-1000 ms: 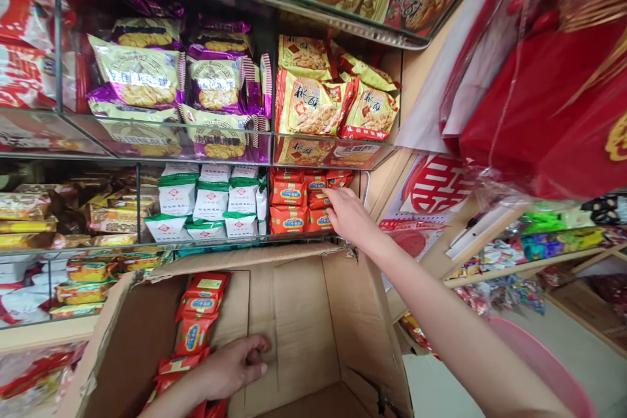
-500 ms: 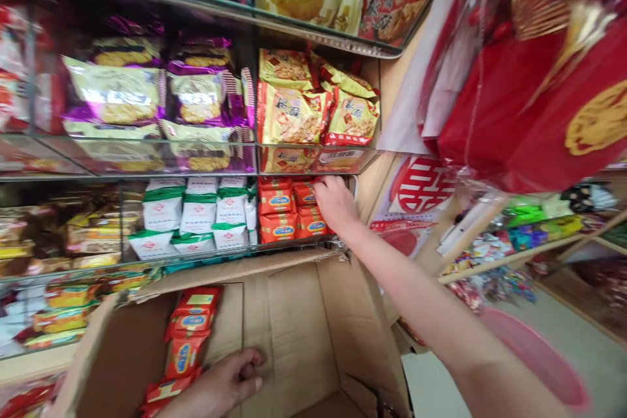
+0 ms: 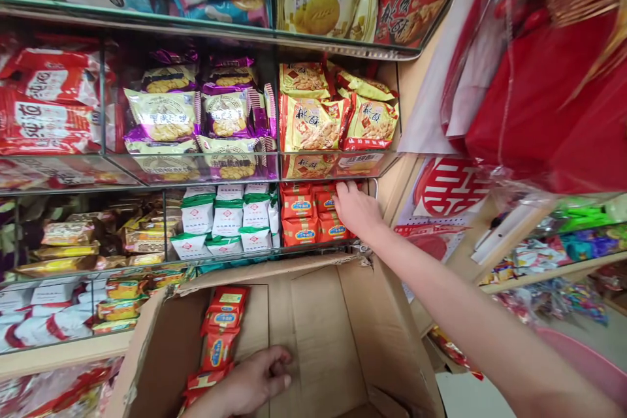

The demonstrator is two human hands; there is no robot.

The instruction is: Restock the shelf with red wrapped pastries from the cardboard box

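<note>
So, closest to the camera is a cardboard box [image 3: 326, 326] with ragged top edges, and the left hand [image 3: 257, 375] is down in it. Thumb and forefinger are loosely curled with a gap between them and nothing pinched there, as far as I can see. The box packs [image 3: 218, 347], little red ones, run in a line along the left side, right by that hand; can't tell if it's touching them. Lots of bare cardboard to the right of them.

Past the box, the right hand [image 3: 360, 209] reaches into the end slot of the low shelf, fingertips at the upper packs. Its grip is hidden, so no idea if it's clamped on one. The shelf packs [image 3: 298, 230] look like the same red kind, two neat levels showing at the front, the hand covering part of the right side.

Progress-wise, I'd call it partway: the slot's front looks pretty full and tidy, but a bunch of packs are in the box. Can't see how deep the slot goes.

White-and-green packs [image 3: 226, 219] fill the next slot over, with yellow packs [image 3: 316, 121] a level up.
</note>
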